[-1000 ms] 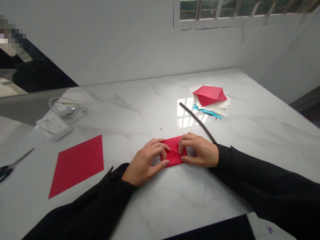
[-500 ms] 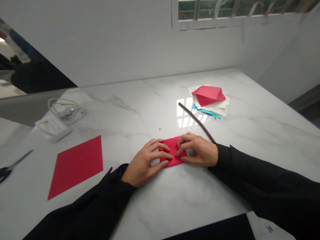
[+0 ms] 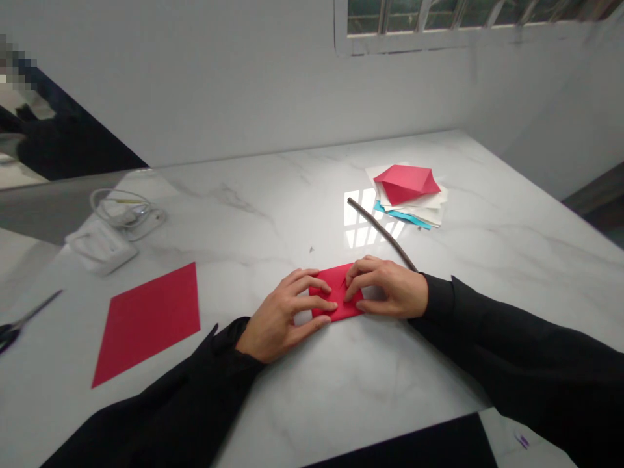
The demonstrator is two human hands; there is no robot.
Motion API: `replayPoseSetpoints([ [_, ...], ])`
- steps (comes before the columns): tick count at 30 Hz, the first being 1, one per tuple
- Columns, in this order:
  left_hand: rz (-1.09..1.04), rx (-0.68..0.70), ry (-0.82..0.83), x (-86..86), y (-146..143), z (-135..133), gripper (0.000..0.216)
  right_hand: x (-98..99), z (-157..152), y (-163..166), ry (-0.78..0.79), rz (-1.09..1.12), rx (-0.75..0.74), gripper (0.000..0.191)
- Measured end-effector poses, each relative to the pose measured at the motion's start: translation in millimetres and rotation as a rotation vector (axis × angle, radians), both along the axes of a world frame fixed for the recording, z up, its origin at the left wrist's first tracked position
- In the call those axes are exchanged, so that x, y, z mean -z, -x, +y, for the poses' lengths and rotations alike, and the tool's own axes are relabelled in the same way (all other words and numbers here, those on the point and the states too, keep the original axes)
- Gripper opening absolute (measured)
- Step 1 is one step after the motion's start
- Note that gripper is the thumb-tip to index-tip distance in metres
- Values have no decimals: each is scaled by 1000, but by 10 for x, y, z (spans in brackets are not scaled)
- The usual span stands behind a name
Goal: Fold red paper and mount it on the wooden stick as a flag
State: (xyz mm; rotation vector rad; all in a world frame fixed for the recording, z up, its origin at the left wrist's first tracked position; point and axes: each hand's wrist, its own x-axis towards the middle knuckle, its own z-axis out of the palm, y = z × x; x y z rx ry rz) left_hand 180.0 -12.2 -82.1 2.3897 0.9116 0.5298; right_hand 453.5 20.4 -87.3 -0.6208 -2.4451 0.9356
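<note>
a small red folded paper (image 3: pixel 336 274) lies flat on the white marbled table (image 3: pixel 273 227), in front of the person and between the two hands. the left hand (image 3: pixel 285 312) is partly open, its fingers bent and a little spread, their tips resting on the left part of the paper; its thumb lies at the near edge, well clear of the fingers. the right hand (image 3: pixel 390 289) is also partly open, fingers curled down onto the right part of the paper, with the thumb near the lower right corner. neither hand is closed round it, and the two sets of fingertips are near each other but apart. both arms wear black sleeves (image 3: pixel 497 331).

behind the right hand a thin brown stick (image 3: pixel 380 229) lies at a slant, its near end by the wrist. just past it is a pile of white papers (image 3: pixel 431 216), with a blue paper (image 3: pixel 404 217) showing below and a folded red piece (image 3: pixel 408 182) on top. to the left lies a flat red sheet (image 3: pixel 151 322), with scissors (image 3: pixel 13 333) farther out, and a white box (image 3: pixel 104 250) beside a looped white cable (image 3: pixel 100 208) behind it.
</note>
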Motion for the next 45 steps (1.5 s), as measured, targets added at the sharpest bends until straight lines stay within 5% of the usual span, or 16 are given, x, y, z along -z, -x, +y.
replayPoseSetpoints([
  [12, 1, 2, -11, -30, -23, 0, 14, 8, 53, -17, 11, -2, -44, 14],
  [33, 4, -29, -26, -31, -84, -10, 11, 49, -211, 256, -51, -123, 328, 36],
  [45, 27, 41, 75, -94, -20, 56, 17, -1, -192, 203, 48, -141, 266, 20],
])
